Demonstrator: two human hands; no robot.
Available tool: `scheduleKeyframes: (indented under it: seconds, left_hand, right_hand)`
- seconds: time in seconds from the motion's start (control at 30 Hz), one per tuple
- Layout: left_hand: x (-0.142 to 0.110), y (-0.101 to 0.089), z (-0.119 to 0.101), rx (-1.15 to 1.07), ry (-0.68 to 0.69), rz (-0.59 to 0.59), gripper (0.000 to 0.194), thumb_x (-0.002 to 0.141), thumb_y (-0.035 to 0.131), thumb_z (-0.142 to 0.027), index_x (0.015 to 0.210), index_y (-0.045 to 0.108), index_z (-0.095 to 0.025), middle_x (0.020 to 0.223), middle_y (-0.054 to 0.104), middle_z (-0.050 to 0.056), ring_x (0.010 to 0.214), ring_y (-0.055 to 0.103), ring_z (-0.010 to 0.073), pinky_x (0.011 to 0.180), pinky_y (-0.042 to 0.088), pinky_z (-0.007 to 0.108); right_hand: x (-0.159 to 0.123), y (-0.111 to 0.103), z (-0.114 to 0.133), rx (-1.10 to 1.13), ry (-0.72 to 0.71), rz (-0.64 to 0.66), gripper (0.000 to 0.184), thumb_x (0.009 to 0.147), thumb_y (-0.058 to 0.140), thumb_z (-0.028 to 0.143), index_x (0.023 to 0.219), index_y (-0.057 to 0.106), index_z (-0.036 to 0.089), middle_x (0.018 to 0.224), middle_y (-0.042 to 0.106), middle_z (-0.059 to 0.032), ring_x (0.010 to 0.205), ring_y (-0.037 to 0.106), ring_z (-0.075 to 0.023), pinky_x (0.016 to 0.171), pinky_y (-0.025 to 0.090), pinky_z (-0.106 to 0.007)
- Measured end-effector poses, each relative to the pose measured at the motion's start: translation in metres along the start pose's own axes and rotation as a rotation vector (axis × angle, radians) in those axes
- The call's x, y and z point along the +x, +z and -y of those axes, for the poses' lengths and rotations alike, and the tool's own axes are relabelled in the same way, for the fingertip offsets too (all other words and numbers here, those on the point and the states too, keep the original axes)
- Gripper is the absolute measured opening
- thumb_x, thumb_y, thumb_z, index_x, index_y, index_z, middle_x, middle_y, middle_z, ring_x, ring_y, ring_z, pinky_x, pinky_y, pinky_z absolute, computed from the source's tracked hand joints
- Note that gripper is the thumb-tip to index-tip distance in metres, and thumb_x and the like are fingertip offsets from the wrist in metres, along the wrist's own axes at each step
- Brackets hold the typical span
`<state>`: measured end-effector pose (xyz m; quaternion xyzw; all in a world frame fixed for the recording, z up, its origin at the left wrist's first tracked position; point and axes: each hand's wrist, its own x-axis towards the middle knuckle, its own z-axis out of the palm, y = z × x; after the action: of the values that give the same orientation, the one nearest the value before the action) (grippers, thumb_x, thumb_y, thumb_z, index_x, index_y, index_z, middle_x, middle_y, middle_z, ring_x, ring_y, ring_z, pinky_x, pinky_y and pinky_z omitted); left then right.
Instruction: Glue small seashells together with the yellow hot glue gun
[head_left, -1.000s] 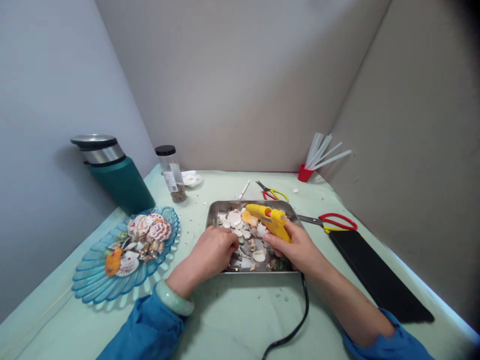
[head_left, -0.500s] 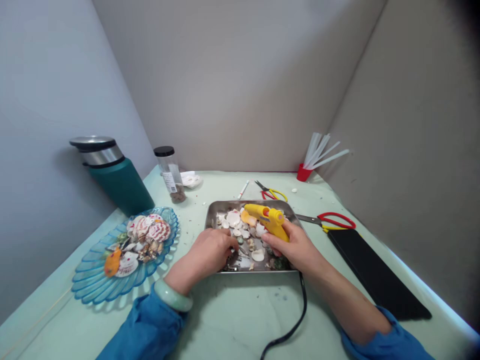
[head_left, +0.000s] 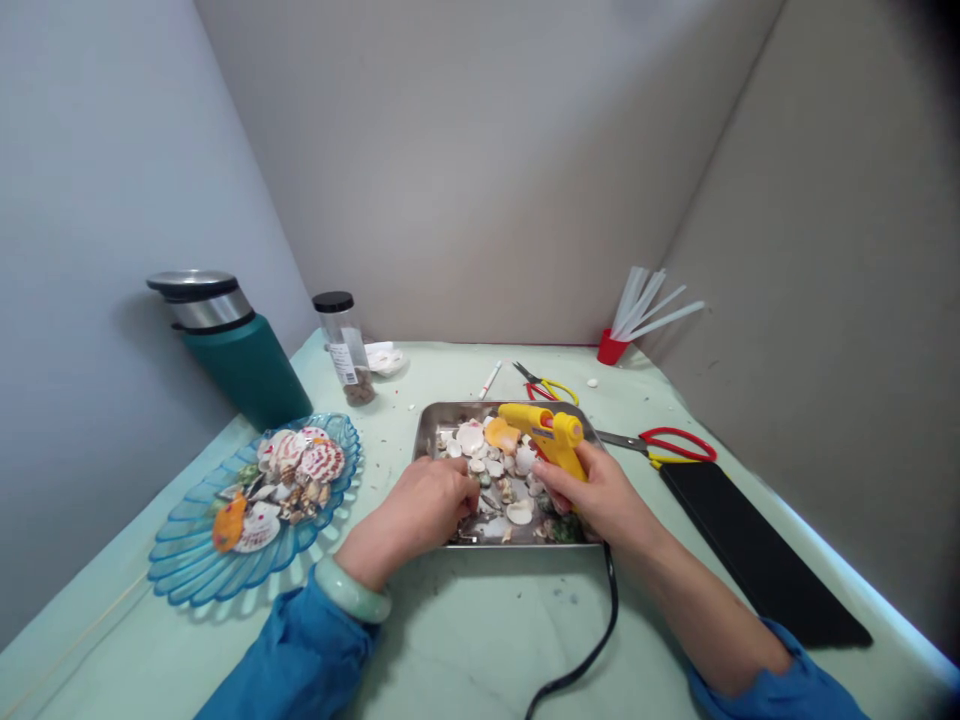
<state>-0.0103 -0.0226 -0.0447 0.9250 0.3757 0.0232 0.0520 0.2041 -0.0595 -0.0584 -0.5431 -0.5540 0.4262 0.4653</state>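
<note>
A yellow hot glue gun (head_left: 553, 440) is gripped in my right hand (head_left: 600, 490), held over the right half of a metal tray (head_left: 480, 544). Its black cord (head_left: 613, 610) runs down over the tray's front edge. Inside the tray lie many seashells, among them a white shell (head_left: 520, 511) and an orange one (head_left: 501, 435). My left hand (head_left: 435, 497) reaches over the tray's left front corner, fingers curled down among the shells. The fingertips are mostly hidden, so whatever they pinch does not show.
At left, a blue scalloped plate (head_left: 180, 560) bears more shells, near a teal bottle (head_left: 247, 370) and a clear jar (head_left: 346, 360). Behind the tray lie a marker (head_left: 490, 380) and small scissors (head_left: 544, 385). Larger scissors (head_left: 675, 443), a black slab (head_left: 765, 560) and a red cup (head_left: 613, 347) of glue sticks stand right.
The glue gun in my right hand has shifted slightly to the right and down relative to the tray. My left hand stays at the tray's left corner. The whole view has moved a little.
</note>
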Motion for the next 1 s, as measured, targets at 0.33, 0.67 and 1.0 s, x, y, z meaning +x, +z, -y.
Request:
scheduleKeyframes:
  seconds: [0.33, 0.67, 1.0]
  left_hand:
    - [-0.007, -0.017, 0.009, -0.668, -0.200, -0.303, 0.009, 0.079, 0.055, -0.017, 0.079, 0.063, -0.016, 0.076, 0.067, 0.003, 0.071, 0.061, 0.0153, 0.066, 0.046, 0.025]
    - [0.001, -0.003, -0.020, -1.332, -0.236, -0.104, 0.012, 0.075, 0.063, -0.022, 0.080, 0.055, -0.015, 0.064, 0.061, -0.003, 0.052, 0.059, 0.0097, 0.053, 0.042, 0.022]
    - [0.003, 0.004, -0.025, -1.535, -0.229, -0.043, 0.020, 0.073, 0.068, -0.028, 0.079, 0.056, -0.013, 0.066, 0.062, -0.001, 0.052, 0.057, 0.0082, 0.058, 0.043, 0.024]
  right_hand:
    - [-0.002, 0.002, 0.006, 0.045, 0.014, 0.005, 0.031, 0.077, 0.067, 0.042, 0.092, 0.058, 0.017, 0.053, 0.046, 0.0069, 0.048, 0.040, -0.0101, 0.047, 0.033, -0.024]
    - [-0.001, 0.002, 0.000, 0.048, -0.021, 0.037, 0.031, 0.077, 0.067, 0.040, 0.097, 0.058, 0.019, 0.062, 0.052, 0.0047, 0.050, 0.046, -0.0113, 0.048, 0.037, -0.024]
    - [-0.005, 0.007, 0.007, 0.053, -0.006, 0.107, 0.019, 0.076, 0.067, 0.031, 0.083, 0.053, 0.021, 0.065, 0.053, 0.0047, 0.054, 0.049, -0.0115, 0.052, 0.041, -0.025]
